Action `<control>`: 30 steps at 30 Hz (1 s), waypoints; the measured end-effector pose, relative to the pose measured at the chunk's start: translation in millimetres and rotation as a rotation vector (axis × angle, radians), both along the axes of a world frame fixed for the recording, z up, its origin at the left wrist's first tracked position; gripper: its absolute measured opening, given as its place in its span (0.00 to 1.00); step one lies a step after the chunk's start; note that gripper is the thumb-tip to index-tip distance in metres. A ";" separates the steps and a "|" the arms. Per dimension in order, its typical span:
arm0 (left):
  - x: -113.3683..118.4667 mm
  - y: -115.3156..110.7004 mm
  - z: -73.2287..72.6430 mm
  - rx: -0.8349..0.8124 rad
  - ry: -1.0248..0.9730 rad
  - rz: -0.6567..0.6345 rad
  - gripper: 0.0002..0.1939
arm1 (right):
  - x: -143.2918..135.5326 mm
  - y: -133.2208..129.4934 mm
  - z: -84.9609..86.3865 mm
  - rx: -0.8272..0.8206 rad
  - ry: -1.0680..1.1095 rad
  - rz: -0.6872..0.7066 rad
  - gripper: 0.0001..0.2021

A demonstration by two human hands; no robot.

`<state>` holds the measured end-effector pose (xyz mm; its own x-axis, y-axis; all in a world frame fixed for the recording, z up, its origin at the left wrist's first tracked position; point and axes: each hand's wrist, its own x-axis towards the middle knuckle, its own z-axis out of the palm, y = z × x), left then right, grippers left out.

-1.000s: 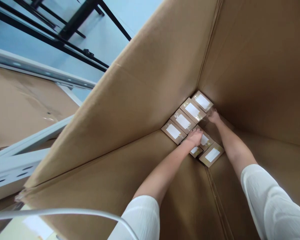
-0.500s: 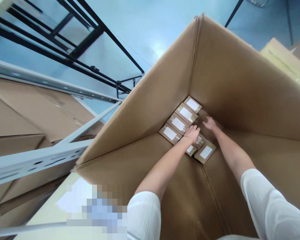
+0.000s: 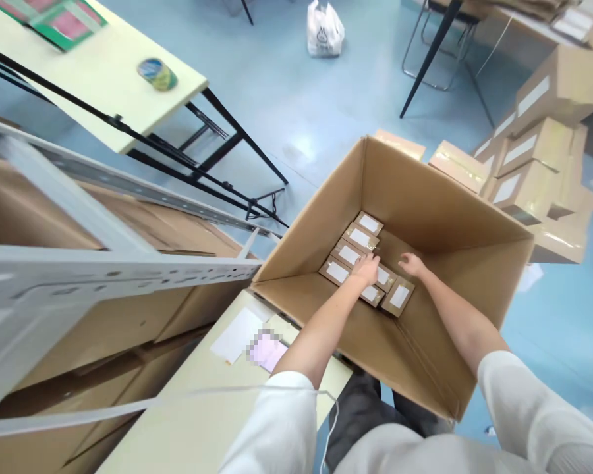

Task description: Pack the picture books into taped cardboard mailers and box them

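Note:
A large open cardboard box (image 3: 326, 220) stands in front of me, and both my hands reach down into it. On its bottom lie several small taped boxes with white labels, in a block along the left wall. My left hand (image 3: 366, 268) rests on these, beside a small box (image 3: 347, 253) in the row, with its fingers stretched over the edges. To its right, my right hand (image 3: 412, 264) hovers above the bare bottom, fingers curved and apart, holding nothing. Nearest to me lies another small box (image 3: 399, 296), set at a different angle.
Left of the large box are a metal shelf (image 3: 178, 276) with cartons and a pale tabletop (image 3: 178, 421) bearing paper and a pinkish item. Stacked cartons (image 3: 538, 171) stand to the right. Farther off are a table (image 3: 109, 66) and a white plastic bag (image 3: 325, 29) on the floor.
My view has pulled back and up, showing the whole large box and more floor. Both hands stay over the small boxes, with the right one a little apart.

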<state>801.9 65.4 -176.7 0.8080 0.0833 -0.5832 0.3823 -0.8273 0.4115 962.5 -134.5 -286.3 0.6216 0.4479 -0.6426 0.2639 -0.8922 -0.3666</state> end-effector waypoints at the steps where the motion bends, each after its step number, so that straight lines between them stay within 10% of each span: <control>1: -5.9 -2.0 10.3 -0.003 -0.008 -0.012 0.25 | -7.8 -7.4 12.6 0.002 -0.004 -0.008 0.22; 16: -95.3 -55.9 125.7 0.039 -0.096 0.082 0.29 | -103.8 -66.9 149.0 0.405 0.025 -0.089 0.14; 30: -219.9 -136.4 212.1 0.203 -0.310 0.378 0.26 | -191.0 -80.2 271.4 0.703 0.053 0.146 0.17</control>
<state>582.0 -71.1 35.5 0.8315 0.4889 -0.2639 0.5555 -0.7296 0.3988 771.5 -214.7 -14.9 0.4996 0.8431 -0.1993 0.3284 -0.3971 -0.8570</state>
